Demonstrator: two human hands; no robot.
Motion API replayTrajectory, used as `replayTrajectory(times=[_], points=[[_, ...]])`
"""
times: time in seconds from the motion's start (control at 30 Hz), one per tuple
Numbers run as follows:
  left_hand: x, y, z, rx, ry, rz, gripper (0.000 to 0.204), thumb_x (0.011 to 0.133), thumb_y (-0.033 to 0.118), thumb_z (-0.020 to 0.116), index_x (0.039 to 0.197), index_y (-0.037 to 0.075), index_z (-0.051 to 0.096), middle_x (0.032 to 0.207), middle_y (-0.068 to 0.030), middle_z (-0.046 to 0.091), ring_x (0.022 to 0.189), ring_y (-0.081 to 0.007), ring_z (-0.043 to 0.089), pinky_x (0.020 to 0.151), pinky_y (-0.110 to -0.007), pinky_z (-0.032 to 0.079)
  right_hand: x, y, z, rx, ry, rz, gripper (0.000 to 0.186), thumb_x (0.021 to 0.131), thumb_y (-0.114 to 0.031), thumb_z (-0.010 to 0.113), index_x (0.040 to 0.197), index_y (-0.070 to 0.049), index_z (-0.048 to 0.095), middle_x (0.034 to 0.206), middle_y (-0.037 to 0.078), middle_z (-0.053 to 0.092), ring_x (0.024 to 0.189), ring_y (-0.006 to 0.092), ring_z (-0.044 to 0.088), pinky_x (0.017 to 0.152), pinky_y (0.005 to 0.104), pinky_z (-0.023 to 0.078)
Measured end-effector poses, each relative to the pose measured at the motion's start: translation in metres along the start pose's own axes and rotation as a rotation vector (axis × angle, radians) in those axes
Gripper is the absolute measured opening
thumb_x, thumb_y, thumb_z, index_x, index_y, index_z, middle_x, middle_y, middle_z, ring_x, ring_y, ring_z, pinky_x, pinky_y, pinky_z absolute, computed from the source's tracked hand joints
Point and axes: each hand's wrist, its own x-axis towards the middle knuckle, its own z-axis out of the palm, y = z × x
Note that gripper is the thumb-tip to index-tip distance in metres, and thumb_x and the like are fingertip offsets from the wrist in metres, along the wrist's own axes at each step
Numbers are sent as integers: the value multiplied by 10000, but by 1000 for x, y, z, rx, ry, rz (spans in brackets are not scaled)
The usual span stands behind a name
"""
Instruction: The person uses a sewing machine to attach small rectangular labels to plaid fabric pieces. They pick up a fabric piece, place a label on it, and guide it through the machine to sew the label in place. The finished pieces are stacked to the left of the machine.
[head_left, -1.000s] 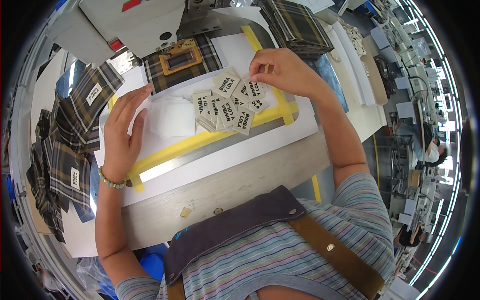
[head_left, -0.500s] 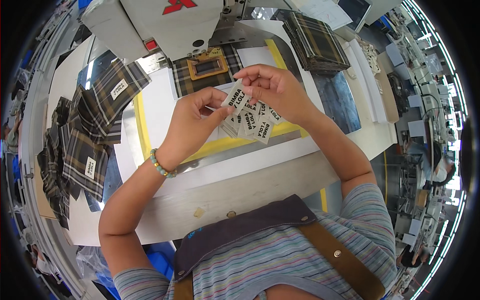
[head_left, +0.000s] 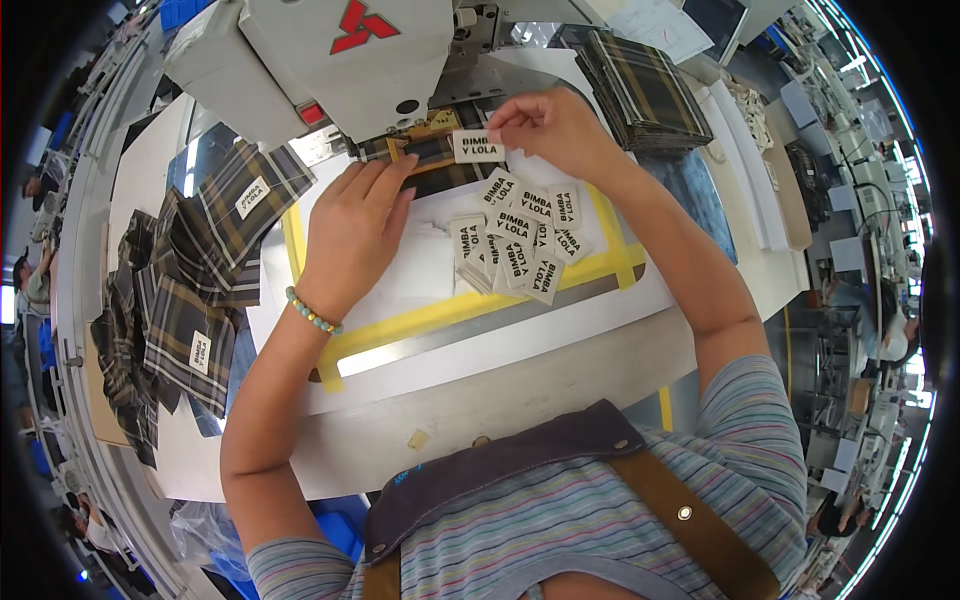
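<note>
My right hand (head_left: 555, 128) pinches a small white fabric label (head_left: 477, 146) by its right edge, holding it over a plaid fabric piece (head_left: 430, 160) clamped under the sewing machine (head_left: 330, 50). My left hand (head_left: 352, 235) lies flat with its fingertips on the plaid piece at the clamp's left side, nothing gripped. Between the hands, a loose pile of several white labels (head_left: 515, 245) with black print rests on the white work plate (head_left: 420, 290).
A heap of plaid pieces with sewn labels (head_left: 190, 290) lies at the left. A stack of plaid pieces (head_left: 640, 85) sits at the back right. Yellow tape (head_left: 450, 310) frames the work area. Other workstations and people are at the right and left rims.
Both hands have moved away from me toward the machine. My right hand now carries one label alone over the clamped plaid piece; my left hand has let go and flattened on the fabric.
</note>
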Motion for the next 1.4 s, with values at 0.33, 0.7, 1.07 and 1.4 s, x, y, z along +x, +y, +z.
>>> replayTrajectory(times=[0.33, 0.7, 1.07, 1.4], points=[[-4, -23, 1, 10, -38, 87, 275, 900, 40, 789, 1172, 38, 751, 1127, -86, 763, 1001, -304, 711, 865, -411, 599, 71, 6, 32, -21, -197, 3, 183, 895, -164, 842, 1005, -18, 840, 867, 58, 804, 791, 102, 726, 712, 270, 554], [-7, -26, 7, 21, -227, 94, 413, 1019, 143, 677, 1409, 10, 652, 1496, -117, 652, 1431, -357, 534, 1215, -452, 452, 62, 9, 39, -157, -78, -177, 149, 878, -171, 856, 973, -55, 850, 876, 62, 821, 813, 141, 749, 799, 300, 578], [-8, -29, 7, -82, -249, 39, 413, 1069, 178, 594, 1444, 9, 623, 1499, -144, 634, 1462, -404, 481, 1251, -487, 396, 35, 5, 41, -620, 85, -665, 138, 921, -109, 763, 1032, -88, 842, 1120, 60, 734, 1103, 280, 682, 851, 416, 601], [-7, -27, 9, -59, -234, 35, 398, 1041, 156, 653, 1415, 20, 636, 1475, -147, 645, 1453, -394, 497, 1229, -483, 423, 25, 16, 49, -629, -27, -765, 271, 903, -11, 663, 1134, -25, 804, 1253, 92, 740, 1239, 286, 654, 1046, 404, 580]])
